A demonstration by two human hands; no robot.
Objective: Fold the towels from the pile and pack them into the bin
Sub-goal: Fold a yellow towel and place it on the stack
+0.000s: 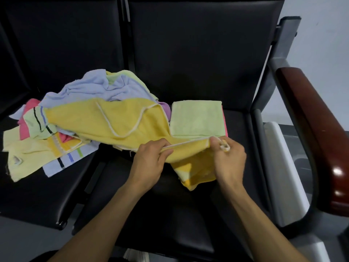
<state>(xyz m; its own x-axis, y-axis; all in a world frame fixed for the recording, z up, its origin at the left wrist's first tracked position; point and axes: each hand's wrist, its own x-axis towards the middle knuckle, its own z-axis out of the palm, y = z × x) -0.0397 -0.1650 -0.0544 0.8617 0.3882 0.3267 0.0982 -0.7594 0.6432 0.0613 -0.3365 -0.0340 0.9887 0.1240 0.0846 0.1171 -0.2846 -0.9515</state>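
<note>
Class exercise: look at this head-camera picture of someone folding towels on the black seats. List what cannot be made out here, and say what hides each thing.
- The bin: not in the head view at all.
- The pink towel: only an edge shows; the folded green towel covers it.
- Lower towels of the pile: buried under the yellow towel and others, so no count.
- Right hand fingers: curled beneath, hidden by its back.
- Left hand grips the hem.

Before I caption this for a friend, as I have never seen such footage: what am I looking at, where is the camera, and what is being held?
There is no machine: these are a person's two bare hands, filmed by a camera worn on the head, looking down. The left hand and right hand pinch the white edge of a yellow towel with their fingers. It lies across black seats. Left is a pile of unfolded towels; behind the hands, a folded green towel.
</note>
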